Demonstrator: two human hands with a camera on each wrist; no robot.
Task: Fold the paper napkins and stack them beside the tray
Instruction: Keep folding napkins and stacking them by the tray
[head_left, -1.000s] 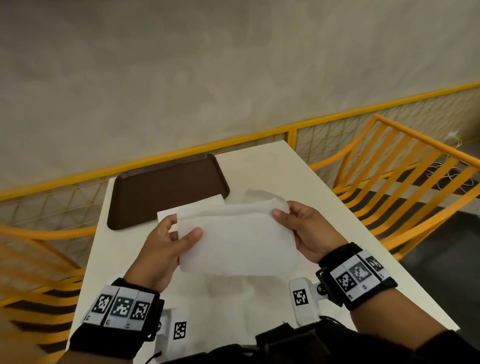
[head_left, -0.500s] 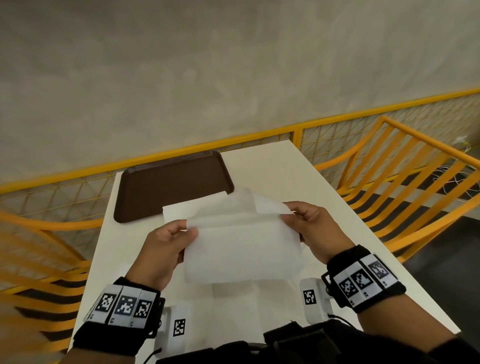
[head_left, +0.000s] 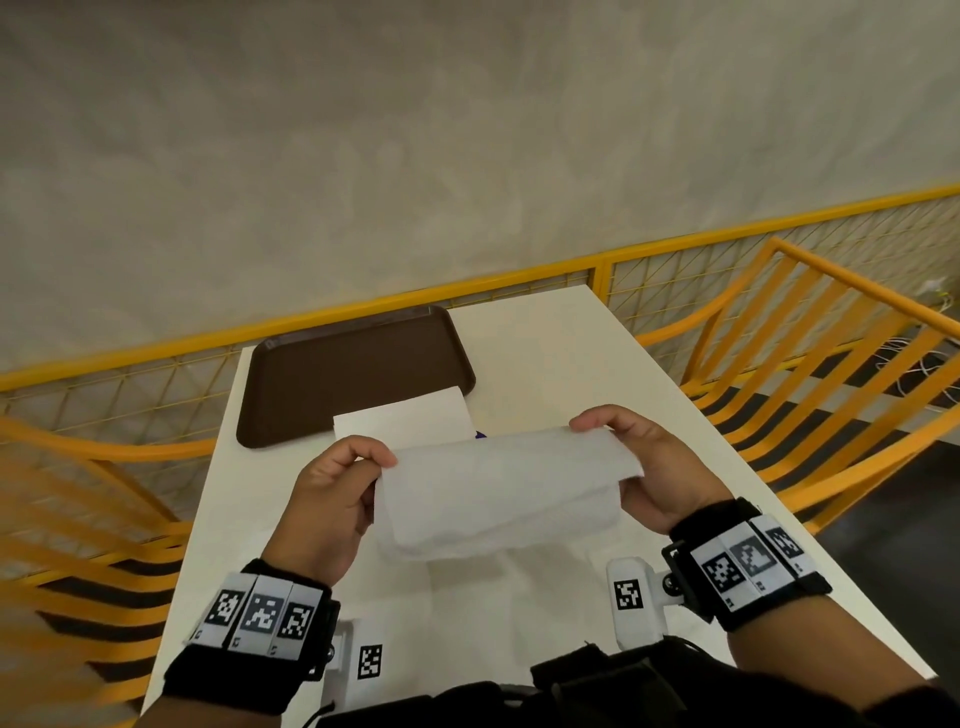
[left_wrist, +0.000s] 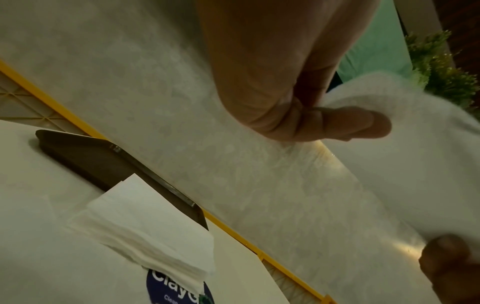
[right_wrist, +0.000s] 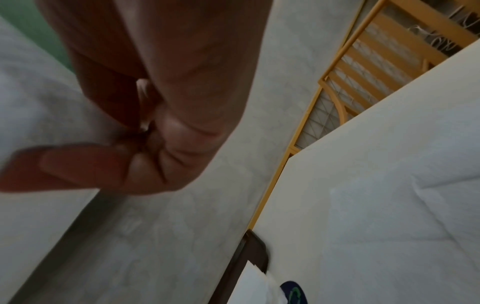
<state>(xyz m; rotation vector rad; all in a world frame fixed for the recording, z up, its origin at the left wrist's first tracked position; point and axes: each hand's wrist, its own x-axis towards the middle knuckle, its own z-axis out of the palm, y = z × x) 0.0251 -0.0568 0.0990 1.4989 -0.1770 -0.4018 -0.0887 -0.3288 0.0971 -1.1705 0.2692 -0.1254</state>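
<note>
Overhead first, head view: left hand (head_left: 332, 499) and right hand (head_left: 644, 467) pinching the two ends of one paper napkin (head_left: 498, 493), lifted clear of the white table (head_left: 545, 353), top edge curled over toward the body, lower part sagging in a loose roll, crease not yet pressed flat. Beyond it, a stack of folded napkins (head_left: 402, 415) just beside the near edge of the brown tray (head_left: 353, 369), one corner seeming to overlap the rim. More white paper flat on the table below the hands, near the body; count not readable. Next, left wrist view: left hand (left_wrist: 272, 82) curled, thumb and forefinger nipping a corner of the napkin (left_wrist: 405, 164); stack (left_wrist: 145, 228) shown as many thin layers, sitting partly on a dark blue printed packet (left_wrist: 176, 292), against the tray (left_wrist: 103, 162). Then right wrist view: right hand (right_wrist: 145, 115) clenched on the napkin (right_wrist: 41, 115) at fingertips, blurred; tray corner (right_wrist: 255, 251) and stack edge (right_wrist: 250, 288) low in frame, further unfolded paper (right_wrist: 405, 216) spread on the table (right_wrist: 363, 144). Judged progress: well underway, several napkins done and stacked, this one mid-fold, at least some left to fold and add.
</note>
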